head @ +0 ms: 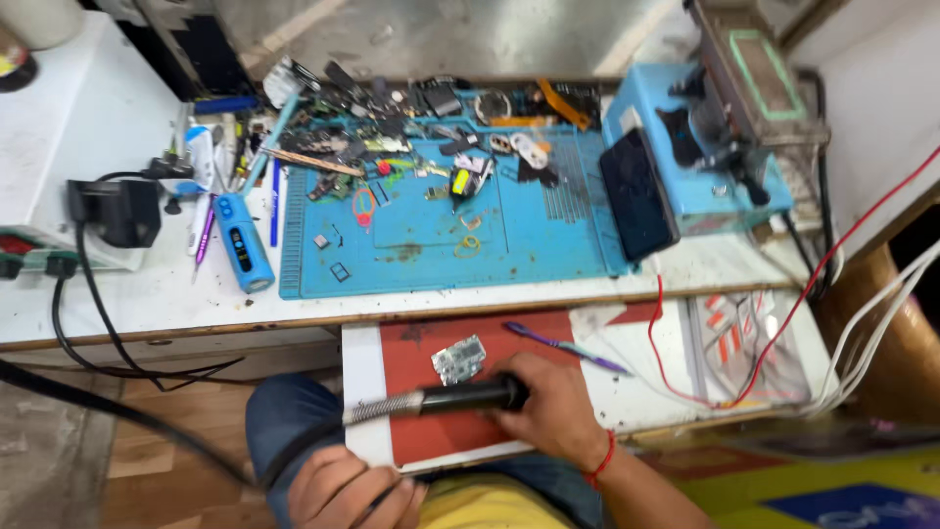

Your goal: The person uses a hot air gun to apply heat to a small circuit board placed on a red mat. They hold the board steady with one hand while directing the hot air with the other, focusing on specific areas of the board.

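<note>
In the head view, the right hand (pixel 548 407) has its fingers wrapped tight round a black hot-air handle (pixel 460 396), just beside a small silver board (pixel 458 360) on the red pull-out tray (pixel 416 431) under the desk's front edge. The left hand (pixel 343 487) is curled round the black hose (pixel 127 416) on the lap; I judge that a tug there could swing the nozzle and scorch the tray or knock the board off.

Two hands: the right hand (pixel 548 407) and the left hand (pixel 348 490). One black hot-air wand (pixel 460 397), one small circuit board (pixel 458 359), one purple tweezer (pixel 563 346), one blue mat (pixel 441 211), one dark phone (pixel 638 194).
</note>
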